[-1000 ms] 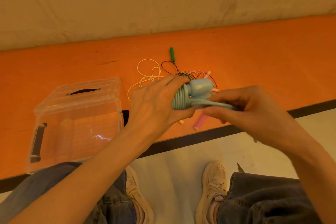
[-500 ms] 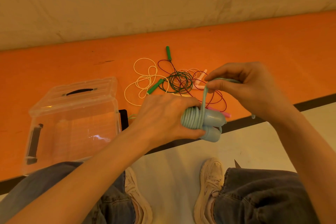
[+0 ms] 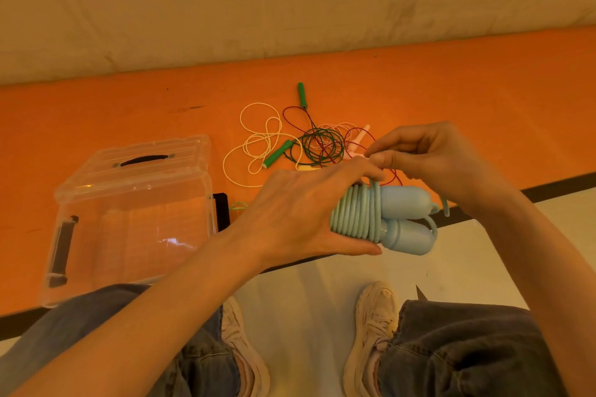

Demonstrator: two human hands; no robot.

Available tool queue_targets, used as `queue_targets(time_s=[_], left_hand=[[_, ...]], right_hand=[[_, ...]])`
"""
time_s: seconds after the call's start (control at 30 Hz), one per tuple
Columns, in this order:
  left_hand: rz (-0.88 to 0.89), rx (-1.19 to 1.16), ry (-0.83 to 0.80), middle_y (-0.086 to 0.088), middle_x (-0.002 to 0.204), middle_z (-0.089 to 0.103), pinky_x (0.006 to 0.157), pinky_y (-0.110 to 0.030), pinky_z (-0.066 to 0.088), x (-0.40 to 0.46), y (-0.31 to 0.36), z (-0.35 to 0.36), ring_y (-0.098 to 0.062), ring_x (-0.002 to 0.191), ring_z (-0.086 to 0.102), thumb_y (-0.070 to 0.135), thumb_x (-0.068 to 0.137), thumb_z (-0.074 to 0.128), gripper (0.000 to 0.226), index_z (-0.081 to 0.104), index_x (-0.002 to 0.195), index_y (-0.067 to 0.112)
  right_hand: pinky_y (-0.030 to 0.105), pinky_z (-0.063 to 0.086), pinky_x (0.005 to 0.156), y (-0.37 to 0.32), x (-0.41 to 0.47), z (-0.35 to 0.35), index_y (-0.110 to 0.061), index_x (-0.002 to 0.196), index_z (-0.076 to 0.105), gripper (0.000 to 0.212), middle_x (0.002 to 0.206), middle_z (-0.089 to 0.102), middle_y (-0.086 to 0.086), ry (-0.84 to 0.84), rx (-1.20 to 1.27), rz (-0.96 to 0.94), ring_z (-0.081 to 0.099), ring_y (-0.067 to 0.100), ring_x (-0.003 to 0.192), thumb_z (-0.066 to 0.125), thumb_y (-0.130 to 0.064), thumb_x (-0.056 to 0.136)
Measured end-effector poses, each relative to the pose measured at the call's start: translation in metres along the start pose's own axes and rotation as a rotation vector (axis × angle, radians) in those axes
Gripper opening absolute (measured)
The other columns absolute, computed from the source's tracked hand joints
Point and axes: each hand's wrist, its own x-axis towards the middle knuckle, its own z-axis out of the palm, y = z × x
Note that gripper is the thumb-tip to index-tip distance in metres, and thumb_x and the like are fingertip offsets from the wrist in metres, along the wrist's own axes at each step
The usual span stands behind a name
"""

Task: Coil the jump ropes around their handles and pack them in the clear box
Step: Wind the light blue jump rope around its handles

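Since half a second earlier, the right hand [image 3: 432, 161] had dropped closer to the left one, so the stretch of rope that stood up from the bundle to those fingers had shortened to a short run over the top of the coils. That right hand was curled, thumb and fingertips pinching the pale blue rope just above the wound turns, with its loose end [image 3: 446, 207] hanging down past the wrist. The left hand [image 3: 300, 216] gripped the blue jump rope [image 3: 380, 219] from the left side, fingers over the top and thumb underneath, holding the coils wrapped around the two blue handles, which lay side by side and pointed right. This bundle was held in the air above the near edge of the orange counter [image 3: 96, 119], in front of the person's knees.

On the counter to the left stood the clear box [image 3: 129, 219], open, with its lid [image 3: 145, 161] tipped up at the far side and dark latches on its ends. Beyond the hands lay a tangle of other ropes: a cream rope [image 3: 258, 142] in loose loops, a green-handled rope [image 3: 319, 145] with one handle near the wall and one near the cream loops, and a pink handle [image 3: 359, 138] partly hidden behind the right hand, with dark red cord running through the pile. Below, jeans [image 3: 467, 348] and light sneakers [image 3: 375, 309] showed over a pale floor.
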Motion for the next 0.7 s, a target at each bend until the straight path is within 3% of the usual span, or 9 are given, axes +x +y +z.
queue_targets(time_s=[0.13, 0.17, 0.23, 0.3, 0.5, 0.6, 0.7], left_hand=[[-0.083, -0.158, 0.088, 0.018, 0.114, 0.061, 0.068, -0.030, 0.050, 0.002, 0.000, -0.005, 0.001, 0.092, 0.058, 0.061, 0.071, 0.073, 0.060, 0.056, 0.120, 0.032], [-0.116, -0.203, 0.114, 0.018, 0.113, 0.058, 0.070, -0.030, 0.050, 0.003, -0.001, -0.007, -0.001, 0.094, 0.058, 0.059, 0.071, 0.074, 0.059, 0.056, 0.119, 0.031], [-0.183, -0.297, 0.164, 0.018, 0.110, 0.054, 0.070, -0.032, 0.051, 0.006, -0.002, -0.010, -0.004, 0.093, 0.058, 0.058, 0.070, 0.073, 0.056, 0.054, 0.115, 0.032], [-0.270, -0.432, 0.211, 0.018, 0.106, 0.057, 0.068, -0.039, 0.053, 0.006, -0.004, -0.012, -0.007, 0.090, 0.060, 0.057, 0.069, 0.073, 0.054, 0.052, 0.112, 0.032], [-0.439, -0.565, 0.361, 0.017, 0.101, 0.062, 0.069, -0.048, 0.051, 0.006, -0.011, -0.012, -0.009, 0.087, 0.063, 0.054, 0.070, 0.071, 0.053, 0.047, 0.108, 0.027], [-0.481, -0.530, 0.417, 0.017, 0.100, 0.061, 0.069, -0.046, 0.051, 0.008, -0.014, -0.010, -0.005, 0.084, 0.062, 0.053, 0.074, 0.070, 0.051, 0.045, 0.110, 0.027], [-0.515, -0.483, 0.444, 0.018, 0.105, 0.059, 0.071, -0.045, 0.051, 0.009, -0.017, -0.008, -0.003, 0.086, 0.060, 0.052, 0.074, 0.072, 0.053, 0.043, 0.112, 0.029]], right_hand=[[0.020, 0.055, 0.067, 0.001, -0.001, -0.001, -0.017, 0.087, 0.073, 0.013, 0.080, 0.074, -0.002, 0.007, 0.029, 0.012, 0.066, 0.003, 0.073, 0.066, -0.018, 0.076], [0.021, 0.056, 0.066, 0.000, -0.001, -0.002, -0.024, 0.082, 0.074, 0.016, 0.074, 0.074, -0.007, 0.010, 0.027, 0.008, 0.065, 0.001, 0.070, 0.066, -0.010, 0.080], [0.019, 0.049, 0.053, 0.003, -0.001, -0.002, -0.040, 0.063, 0.074, 0.057, 0.056, 0.067, -0.014, 0.031, -0.014, 0.013, 0.058, -0.002, 0.053, 0.057, 0.010, 0.085], [0.014, 0.039, 0.047, 0.006, -0.001, 0.001, -0.037, 0.045, 0.068, 0.060, 0.043, 0.058, -0.016, 0.072, -0.036, 0.050, 0.047, 0.000, 0.042, 0.059, 0.008, 0.084], [0.014, 0.048, 0.060, 0.002, -0.001, 0.015, -0.027, 0.076, 0.073, 0.013, 0.060, 0.067, -0.005, -0.020, 0.057, 0.086, 0.055, 0.005, 0.059, 0.065, -0.019, 0.081], [0.019, 0.045, 0.057, 0.001, -0.005, 0.021, -0.028, 0.090, 0.074, 0.018, 0.066, 0.067, 0.005, -0.036, 0.036, 0.099, 0.051, 0.008, 0.058, 0.065, -0.034, 0.075], [0.014, 0.037, 0.047, -0.007, -0.013, 0.029, -0.034, 0.092, 0.072, 0.021, 0.066, 0.064, 0.009, -0.043, -0.017, 0.056, 0.044, 0.004, 0.052, 0.062, -0.040, 0.075]])
